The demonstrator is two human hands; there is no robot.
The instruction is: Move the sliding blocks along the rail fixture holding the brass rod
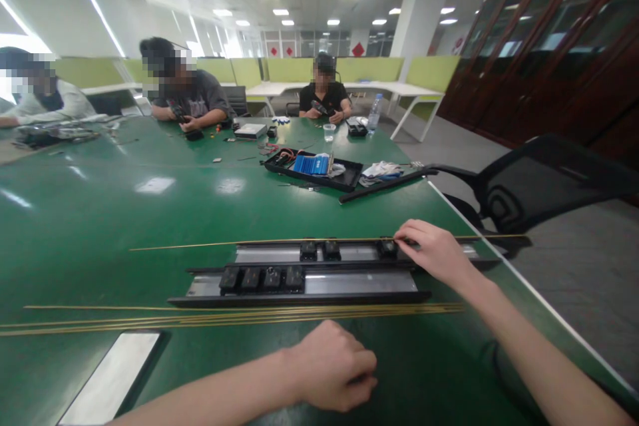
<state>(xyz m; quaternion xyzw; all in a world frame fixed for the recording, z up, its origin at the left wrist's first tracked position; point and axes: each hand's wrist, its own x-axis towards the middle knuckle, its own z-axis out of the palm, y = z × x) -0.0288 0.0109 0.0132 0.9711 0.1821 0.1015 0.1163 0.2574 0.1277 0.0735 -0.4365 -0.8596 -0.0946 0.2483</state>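
Observation:
My right hand [432, 253] is at the right part of the far metal rail [269, 253], its thumb and fingertips pinched on a thin brass-coloured rod [224, 243]. The rod runs lengthwise along that rail and sticks out past both ends. Just left of the fingertips sits a small black block [387, 248]; two more black blocks [319, 251] stand further left in the same channel. In the near rail [359, 282], several black blocks [262, 278] form a row. My left hand [337, 366] is curled closed near the table's front, with nothing visible in it.
Several thin rods [239, 318] lie before the near rail. A flat white-topped slab [112, 379] is at the lower left. Beyond the rails are a black tray [349, 176], gloves [382, 173] and a black bar [384, 185]. An office chair [544, 180] stands right; three people sit across.

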